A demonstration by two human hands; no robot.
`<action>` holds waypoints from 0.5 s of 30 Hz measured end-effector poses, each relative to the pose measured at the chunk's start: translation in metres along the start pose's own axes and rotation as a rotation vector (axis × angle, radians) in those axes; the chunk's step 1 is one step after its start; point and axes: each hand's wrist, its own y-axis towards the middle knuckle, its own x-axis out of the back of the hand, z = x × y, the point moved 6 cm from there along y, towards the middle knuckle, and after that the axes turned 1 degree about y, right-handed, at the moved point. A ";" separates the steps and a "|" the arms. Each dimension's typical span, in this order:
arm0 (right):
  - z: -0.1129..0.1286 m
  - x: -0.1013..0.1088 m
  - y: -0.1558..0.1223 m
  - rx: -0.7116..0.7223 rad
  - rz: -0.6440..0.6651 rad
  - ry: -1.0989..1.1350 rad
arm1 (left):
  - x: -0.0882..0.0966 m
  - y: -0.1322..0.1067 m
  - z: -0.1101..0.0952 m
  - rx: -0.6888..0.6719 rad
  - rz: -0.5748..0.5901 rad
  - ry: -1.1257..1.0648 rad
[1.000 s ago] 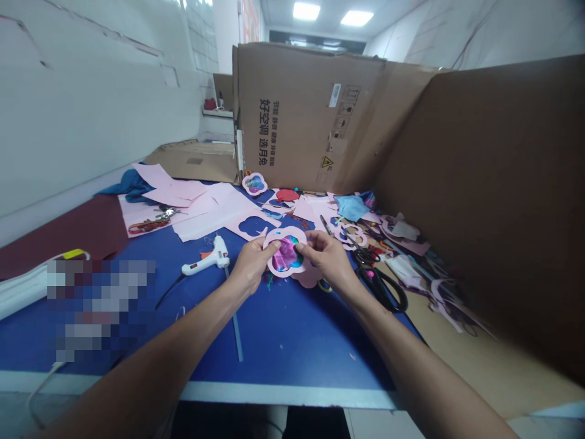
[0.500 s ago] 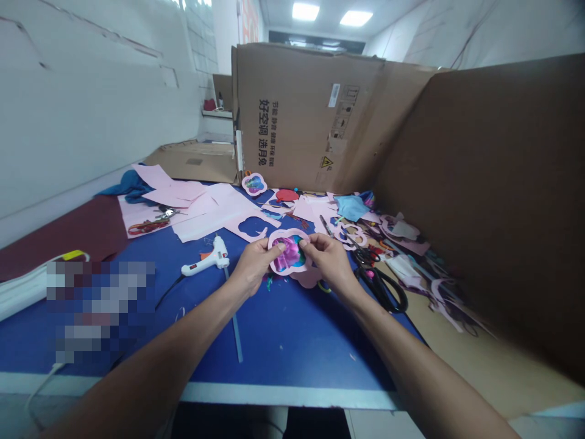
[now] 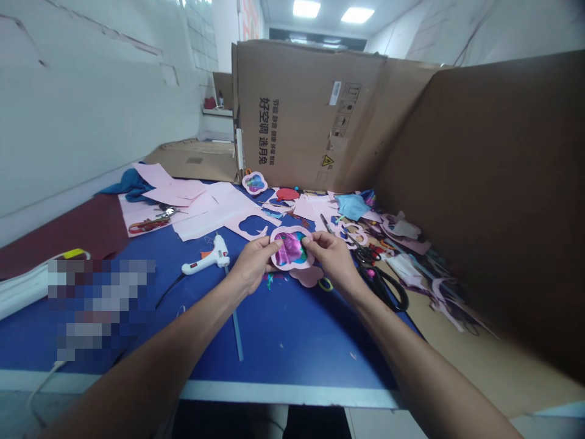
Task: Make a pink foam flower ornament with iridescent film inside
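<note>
A pink flower-shaped paper frame (image 3: 292,250) with shiny purple and blue-green material in its opening is held up above the table. My left hand (image 3: 253,261) pinches its left edge between thumb and fingers. On the opposite edge, my right hand (image 3: 333,256) grips it the same way. Just below lies a plain pink scalloped paper piece (image 3: 307,277), partly covered by the frame, with a small yellow-green ring (image 3: 325,285) beside it. A white glue gun (image 3: 206,258) rests left of my left hand. Black-handled scissors (image 3: 367,253) lie right of my right hand.
Pink paper sheets (image 3: 208,204) cover the back left of the blue table (image 3: 292,347). A similar flower piece (image 3: 255,182) leans by the cardboard wall (image 3: 297,116). Light-blue fabric (image 3: 351,207) and paper scraps crowd the right. A glue stick (image 3: 237,332) lies in front of the glue gun.
Both hands have raised the flower frame slightly and shifted it a little to the right. My left thumb has drawn back toward its edge, and more of the lower pink piece shows.
</note>
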 end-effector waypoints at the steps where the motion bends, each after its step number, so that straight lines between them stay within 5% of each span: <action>1: 0.000 0.001 0.000 -0.004 0.000 0.001 | 0.000 0.000 -0.001 0.000 0.008 -0.014; 8: -0.001 0.002 0.001 -0.002 0.012 -0.009 | -0.004 -0.001 -0.004 0.007 0.062 -0.041; 15: -0.004 -0.005 0.001 -0.054 0.092 0.015 | 0.002 0.001 0.001 0.038 -0.048 -0.028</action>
